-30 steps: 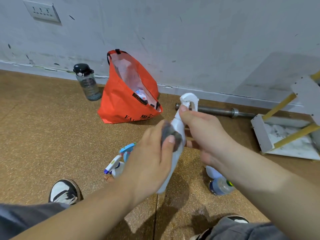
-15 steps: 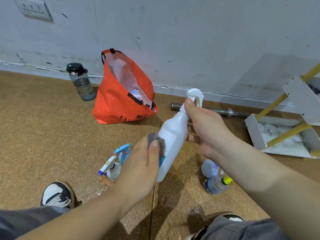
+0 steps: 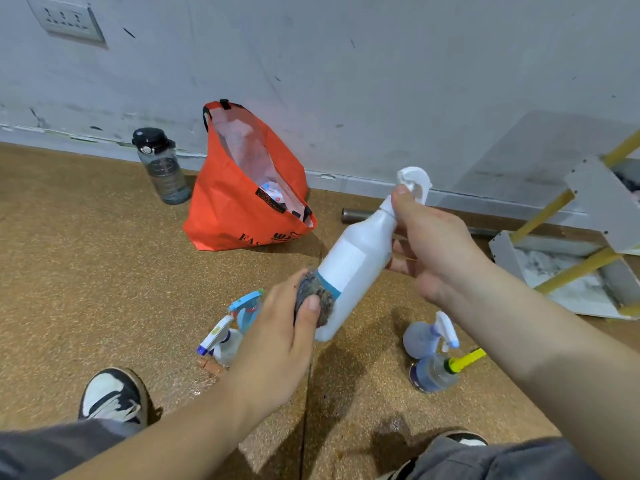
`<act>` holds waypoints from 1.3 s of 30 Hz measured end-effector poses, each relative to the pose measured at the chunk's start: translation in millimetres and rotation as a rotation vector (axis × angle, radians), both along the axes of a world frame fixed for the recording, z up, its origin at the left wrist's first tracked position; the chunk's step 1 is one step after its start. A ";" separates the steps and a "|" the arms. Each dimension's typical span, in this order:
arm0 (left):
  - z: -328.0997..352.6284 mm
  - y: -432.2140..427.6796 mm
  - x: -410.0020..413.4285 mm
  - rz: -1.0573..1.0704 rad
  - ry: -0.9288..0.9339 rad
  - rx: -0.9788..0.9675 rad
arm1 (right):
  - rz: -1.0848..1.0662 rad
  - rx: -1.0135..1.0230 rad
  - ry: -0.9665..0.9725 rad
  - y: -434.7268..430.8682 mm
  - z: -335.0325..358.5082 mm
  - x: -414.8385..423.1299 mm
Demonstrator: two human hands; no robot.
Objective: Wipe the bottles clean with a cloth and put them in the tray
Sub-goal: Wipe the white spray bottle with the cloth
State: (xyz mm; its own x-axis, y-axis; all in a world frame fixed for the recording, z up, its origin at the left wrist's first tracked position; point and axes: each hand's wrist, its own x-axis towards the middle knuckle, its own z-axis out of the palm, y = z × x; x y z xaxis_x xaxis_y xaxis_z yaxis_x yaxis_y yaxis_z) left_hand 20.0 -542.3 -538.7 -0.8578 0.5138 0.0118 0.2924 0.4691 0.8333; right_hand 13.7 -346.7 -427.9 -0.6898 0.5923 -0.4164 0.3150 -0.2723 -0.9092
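Two hands on one white plastic spray bottle (image 3: 360, 268). It is held off the speckled brown floor (image 3: 86, 271), tilted, with the trigger head up toward the wall and the base down toward the wearer.

Right hand (image 3: 436, 251): grip clamped round the bottle neck just under the trigger head, thumb lying along the neck.

Left hand (image 3: 277, 344): grip clamped on a wadded grey cloth (image 3: 313, 294), thumb on top. The cloth is pressed against the lower body of the bottle, at the blue band of its label.

White tray with marbled bottom (image 3: 502, 251): on the floor at right, near the wall, yellow rods crossing over it. It sits well apart from the held bottle.

On the floor under the hands:
- Two clear spray bottles with blue-and-white trigger heads (image 3: 221, 342), partly hidden behind the left hand.
- To the right, a bluish translucent spray bottle (image 3: 420, 336), just beside a clear bottle with a yellow nozzle (image 3: 431, 374).

By the wall: an open orange fabric bag (image 3: 239, 209) and a dark drinking bottle with a black lid (image 3: 162, 171).
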 end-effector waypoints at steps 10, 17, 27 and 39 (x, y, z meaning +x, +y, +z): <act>41.1 18.2 -14.3 -0.092 0.371 -0.095 | 0.156 -0.024 -0.044 -27.8 -11.3 11.2; 12.9 5.0 -7.7 0.201 -0.398 0.196 | -0.052 -0.068 0.010 6.8 0.3 -2.0; 36.2 17.1 -7.8 0.384 -1.034 0.404 | 0.259 0.054 0.047 -2.2 -6.3 3.0; 47.1 14.0 -13.2 0.292 -1.143 0.208 | 0.424 -0.038 0.152 10.7 -0.5 8.5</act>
